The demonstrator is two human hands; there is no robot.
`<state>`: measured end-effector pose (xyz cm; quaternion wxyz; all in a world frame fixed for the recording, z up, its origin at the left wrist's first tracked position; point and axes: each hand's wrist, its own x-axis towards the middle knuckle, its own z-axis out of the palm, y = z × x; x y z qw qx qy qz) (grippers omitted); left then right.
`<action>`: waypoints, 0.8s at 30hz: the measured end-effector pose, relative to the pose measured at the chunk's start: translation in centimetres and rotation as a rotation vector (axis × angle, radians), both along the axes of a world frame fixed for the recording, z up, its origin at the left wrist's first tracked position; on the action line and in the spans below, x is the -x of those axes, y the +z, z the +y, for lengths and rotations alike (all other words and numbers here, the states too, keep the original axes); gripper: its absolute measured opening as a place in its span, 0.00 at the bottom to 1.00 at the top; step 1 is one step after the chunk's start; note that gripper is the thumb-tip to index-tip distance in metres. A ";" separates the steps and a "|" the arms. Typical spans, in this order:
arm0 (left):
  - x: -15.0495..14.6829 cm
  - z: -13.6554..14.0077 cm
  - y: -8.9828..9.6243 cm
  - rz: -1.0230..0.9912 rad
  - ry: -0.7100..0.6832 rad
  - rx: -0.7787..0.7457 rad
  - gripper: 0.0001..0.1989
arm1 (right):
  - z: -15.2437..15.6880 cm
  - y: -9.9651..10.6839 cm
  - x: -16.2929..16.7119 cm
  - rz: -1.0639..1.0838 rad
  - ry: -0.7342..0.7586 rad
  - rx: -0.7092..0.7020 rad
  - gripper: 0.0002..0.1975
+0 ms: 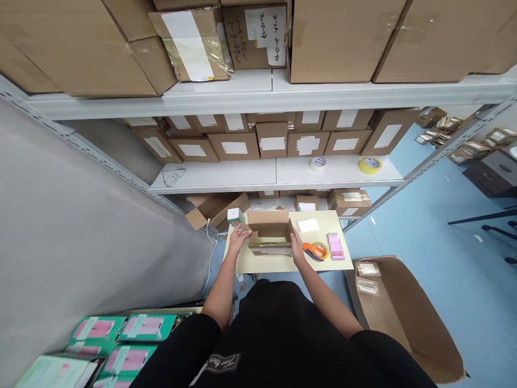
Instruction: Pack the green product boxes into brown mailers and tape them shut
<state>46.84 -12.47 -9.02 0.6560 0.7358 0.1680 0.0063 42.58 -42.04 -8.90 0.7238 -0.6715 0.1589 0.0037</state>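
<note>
A small open cardboard box (269,217) stands on a pale yellow table (258,265) in front of me, its flaps up and inner walls showing. My left hand (239,238) pinches the flap at its left end. Gripping the right end is my right hand (297,249), thumb along the wall and fingers partly hidden. Just beyond my left hand is a small white and green box (234,215). An orange tape dispenser (315,250) lies close to my right hand. Further right rests a pink, blurred-out item (335,246), with a white slip (308,224) behind the dispenser.
Shelves (226,173) with labelled cartons rise beyond the table, holding a white tape roll (317,164) and a yellow tape roll (370,165). A large open carton (416,307) with flat packets sits on the floor at right. Green and pink packages (129,358) are stacked lower left.
</note>
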 end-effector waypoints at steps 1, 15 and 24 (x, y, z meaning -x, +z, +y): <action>0.3 -0.5 0.0 0.006 -0.040 0.020 0.38 | 0.2 0.1 0.2 0.006 0.002 0.005 0.35; 1.9 0.3 1.5 0.102 -0.359 -0.141 0.33 | -2.0 0.3 1.1 0.049 0.390 0.160 0.40; 4.5 2.2 2.3 0.105 -0.653 -0.142 0.61 | -3.9 1.8 -0.4 0.198 0.584 0.236 0.47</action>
